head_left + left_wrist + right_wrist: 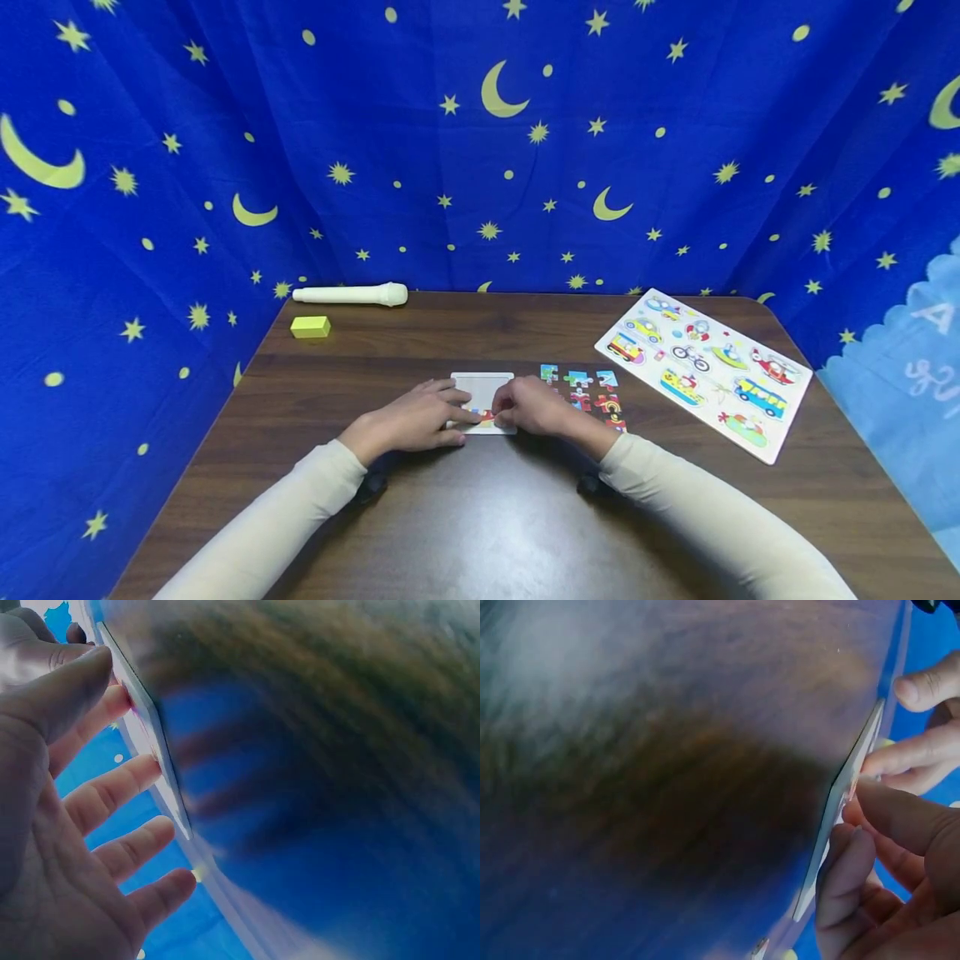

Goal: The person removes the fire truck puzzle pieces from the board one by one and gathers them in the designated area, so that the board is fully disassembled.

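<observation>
A small white puzzle tray [482, 388] lies in front of me with colourful jigsaw pieces along its near edge. My left hand [422, 417] rests at the tray's left side, fingers extended, the index fingertip on the pieces. In the left wrist view the left fingers [112, 791] lie spread along the tray [154, 720]. My right hand [534, 406] bends over the tray's lower right corner, thumb and index finger pinching a puzzle piece that they mostly hide. In the right wrist view the right hand [900, 862] has its other fingers curled beside the tray [840, 795].
Several loose jigsaw pieces [578, 379] lie right of the tray, partly behind my right hand. Farther right is a large vehicle picture board [708, 379]. A yellow block [311, 327] and a white microphone-shaped object [351, 295] sit at the back left, before a blue star-patterned curtain [420, 125].
</observation>
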`<action>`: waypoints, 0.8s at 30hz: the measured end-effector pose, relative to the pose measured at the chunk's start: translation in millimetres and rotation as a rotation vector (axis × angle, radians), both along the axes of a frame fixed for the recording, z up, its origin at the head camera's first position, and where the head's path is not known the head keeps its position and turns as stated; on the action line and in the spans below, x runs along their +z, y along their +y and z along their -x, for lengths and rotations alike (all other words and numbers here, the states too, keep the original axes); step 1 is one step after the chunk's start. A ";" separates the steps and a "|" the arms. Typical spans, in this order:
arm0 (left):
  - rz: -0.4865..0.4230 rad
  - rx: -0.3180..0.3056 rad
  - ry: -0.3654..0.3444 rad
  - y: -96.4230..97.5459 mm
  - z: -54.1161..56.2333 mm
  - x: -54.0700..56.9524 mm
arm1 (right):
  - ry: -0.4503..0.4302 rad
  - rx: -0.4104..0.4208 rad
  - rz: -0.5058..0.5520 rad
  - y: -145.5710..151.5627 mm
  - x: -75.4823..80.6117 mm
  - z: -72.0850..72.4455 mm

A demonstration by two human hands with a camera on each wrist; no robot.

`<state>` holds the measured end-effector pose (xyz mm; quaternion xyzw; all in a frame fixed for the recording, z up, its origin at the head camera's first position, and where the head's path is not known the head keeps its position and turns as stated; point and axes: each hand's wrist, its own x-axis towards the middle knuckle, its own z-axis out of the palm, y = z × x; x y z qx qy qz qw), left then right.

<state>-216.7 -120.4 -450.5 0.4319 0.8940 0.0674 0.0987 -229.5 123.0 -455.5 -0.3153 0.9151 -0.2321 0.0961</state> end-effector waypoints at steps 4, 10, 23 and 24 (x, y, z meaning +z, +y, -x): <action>-0.013 0.006 -0.024 0.2 -0.6 -0.2 | 0.055 0.014 -0.006 -4.2 -2.5 -2.4; -0.075 0.022 -0.050 0.7 3.7 -0.6 | 0.092 -0.005 -0.022 -7.2 -3.2 -1.5; -0.062 0.262 -0.030 5.4 23.1 -6.0 | 0.009 -0.022 -0.026 -7.7 -2.1 1.2; -0.058 0.268 -0.032 6.0 23.1 -6.4 | -0.001 -0.023 -0.025 -7.8 -2.3 1.5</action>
